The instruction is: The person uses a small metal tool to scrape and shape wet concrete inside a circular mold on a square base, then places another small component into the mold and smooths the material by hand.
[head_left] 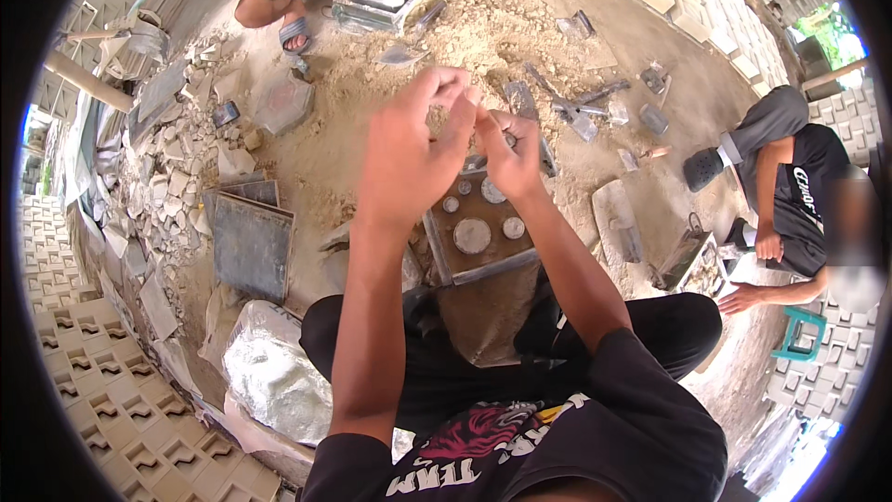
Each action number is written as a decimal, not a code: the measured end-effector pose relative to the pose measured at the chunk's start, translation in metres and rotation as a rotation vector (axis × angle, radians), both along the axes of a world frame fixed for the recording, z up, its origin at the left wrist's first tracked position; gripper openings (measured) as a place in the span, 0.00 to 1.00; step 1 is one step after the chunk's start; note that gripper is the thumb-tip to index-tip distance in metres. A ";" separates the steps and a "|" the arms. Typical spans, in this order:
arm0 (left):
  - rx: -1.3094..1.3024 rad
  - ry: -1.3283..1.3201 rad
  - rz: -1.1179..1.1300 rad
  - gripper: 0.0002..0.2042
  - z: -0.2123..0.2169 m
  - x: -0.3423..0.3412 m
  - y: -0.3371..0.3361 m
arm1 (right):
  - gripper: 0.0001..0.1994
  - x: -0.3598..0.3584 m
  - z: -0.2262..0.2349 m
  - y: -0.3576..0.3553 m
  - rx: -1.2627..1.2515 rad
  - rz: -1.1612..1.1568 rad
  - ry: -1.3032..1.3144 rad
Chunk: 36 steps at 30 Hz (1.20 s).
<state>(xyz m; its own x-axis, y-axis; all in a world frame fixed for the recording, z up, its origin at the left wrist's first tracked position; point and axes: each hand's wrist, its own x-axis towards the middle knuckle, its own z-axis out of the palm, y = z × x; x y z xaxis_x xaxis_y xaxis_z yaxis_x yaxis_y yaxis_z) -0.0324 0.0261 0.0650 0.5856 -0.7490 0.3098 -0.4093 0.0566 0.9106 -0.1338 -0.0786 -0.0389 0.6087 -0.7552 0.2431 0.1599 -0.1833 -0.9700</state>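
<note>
Both hands were raised above a square metal mould (478, 232) with round discs, which lay on the sandy floor (372, 121). The left hand (409, 149) and right hand (509, 151) each had the grip pinched together on a small grey disc (509, 139). It looked light, stiff, gritty and likely brittle, best held by its rim.
</note>
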 end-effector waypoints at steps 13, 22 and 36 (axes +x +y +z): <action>-0.061 -0.080 -0.022 0.13 -0.007 0.011 -0.003 | 0.09 0.029 -0.053 -0.004 0.140 0.033 0.128; -0.044 -0.050 0.035 0.14 -0.006 0.020 0.008 | 0.09 0.034 -0.046 0.015 -0.022 0.183 0.154; 0.008 -0.054 0.127 0.14 0.004 0.029 0.016 | 0.18 0.018 -0.026 0.020 -0.069 0.337 0.221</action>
